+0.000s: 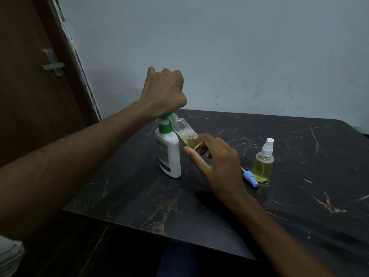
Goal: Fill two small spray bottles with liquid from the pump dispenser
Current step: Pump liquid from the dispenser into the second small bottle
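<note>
On the dark marbled table [299, 156], left hand [165, 92] fisted on pump dispenser [169, 152], right hand [217, 166] pinching the tilted spray bottle [187, 134]: keep its mouth, probably under the nozzle, steady.

Two bare forearms are seen, no sleeves, no watch, no rings or bands noted at either wrist. Left hand [163, 92] is seen from the back, knuckles and tendons marked, veins faint behind the fingers. Right hand [217, 166] is also seen from the back, nails short at the fingertips. Dark blue trousers [179, 260] are glimpsed well behind the fingers, at the bottom edge, detail too dim.
</note>
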